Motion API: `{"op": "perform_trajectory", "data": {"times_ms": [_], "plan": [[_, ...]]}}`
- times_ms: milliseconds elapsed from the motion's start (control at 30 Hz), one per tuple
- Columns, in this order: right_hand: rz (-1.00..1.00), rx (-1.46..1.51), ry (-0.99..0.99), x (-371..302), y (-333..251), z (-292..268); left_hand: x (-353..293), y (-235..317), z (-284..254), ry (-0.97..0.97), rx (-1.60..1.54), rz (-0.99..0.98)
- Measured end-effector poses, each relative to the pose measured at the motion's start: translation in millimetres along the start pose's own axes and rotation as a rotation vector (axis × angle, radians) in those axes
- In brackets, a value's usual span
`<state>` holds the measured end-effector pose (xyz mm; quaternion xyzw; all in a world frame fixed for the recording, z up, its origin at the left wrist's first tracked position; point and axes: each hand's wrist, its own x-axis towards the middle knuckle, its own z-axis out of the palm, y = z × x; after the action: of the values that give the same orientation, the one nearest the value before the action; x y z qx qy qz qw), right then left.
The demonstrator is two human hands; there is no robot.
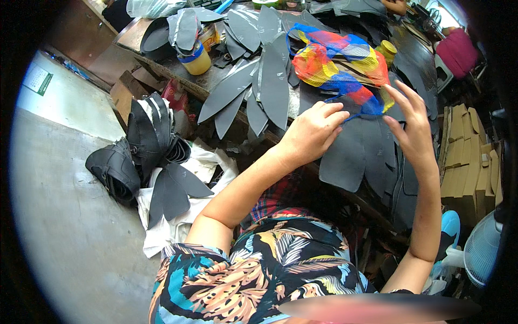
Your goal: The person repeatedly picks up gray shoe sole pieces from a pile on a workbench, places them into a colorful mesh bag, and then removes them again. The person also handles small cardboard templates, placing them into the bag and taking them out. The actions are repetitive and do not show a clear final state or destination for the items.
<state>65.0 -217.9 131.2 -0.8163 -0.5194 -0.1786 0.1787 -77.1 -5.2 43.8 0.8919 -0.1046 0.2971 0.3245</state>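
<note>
1. Pale grey floor (70, 210), filling the left side of the view.
2. The desk (131, 38), across the top, crowded with material; its near edge slants down toward the right.
3. Flattened tan cardboard (461, 156), stacked at the far right, beyond the desk.
4. White cloth (167, 235), crumpled at the person's left, below the desk's near edge.
5. Black bundles (129, 162) of curved, layered pieces beside and partly over that cloth, with a few flat dark pieces lying on it.
6. A white fan (482, 254) with a round guard, at the lower right, below the cardboard.
7. Dark grey leaf-shaped pieces (274, 81), fanned and overlapping on the desk, several hanging past its near edge; others lie under and below the net.
8. The mesh net (345, 46) in blue, red and yellow, lying loosely bunched on the desk ahead of the person, its lower end between the two hands.
9. Left hand (315, 129): fingers curled toward the thumb at the net's lower edge; I cannot tell whether it pinches a strand.
10. Right hand (413, 116): fingers parted and thumb well away from them, at the net's right edge; contact is unclear.
11. A yellow jar (197, 62) with a blue rim, near the desk's left edge.
12. A smaller yellow container (387, 48), just beside the net's upper right.
</note>
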Motion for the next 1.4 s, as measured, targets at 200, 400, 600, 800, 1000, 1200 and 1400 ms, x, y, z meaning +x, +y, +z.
{"op": "perform_trajectory", "data": {"times_ms": [200, 400, 600, 800, 1000, 1200, 1400], "plan": [[-0.355, -0.025, -0.005, 64, -47, 66, -21, -11, -40, 0.087, 0.3, -0.072], [-0.307, -0.315, -0.08, 107, -37, 108, -40, -26, -68, 0.142, 0.37, -0.26], [-0.229, -0.184, -0.131, 121, -8, 109, -46, -33, -74, 0.147, 0.355, -0.285], [-0.256, -0.259, -0.091, 98, 15, 73, -44, -53, -95, 0.171, 0.41, -0.281], [-0.182, -0.264, -0.177, 55, 8, 63, -8, -103, -109, 0.097, 0.51, -0.245], [-0.156, -0.138, -0.076, 2, -27, 22, 53, -163, -108, 0.037, 0.385, -0.332], [-0.04, -0.096, -0.066, -50, -48, -1, 106, -173, -62, 0.027, 0.487, -0.308]]}}
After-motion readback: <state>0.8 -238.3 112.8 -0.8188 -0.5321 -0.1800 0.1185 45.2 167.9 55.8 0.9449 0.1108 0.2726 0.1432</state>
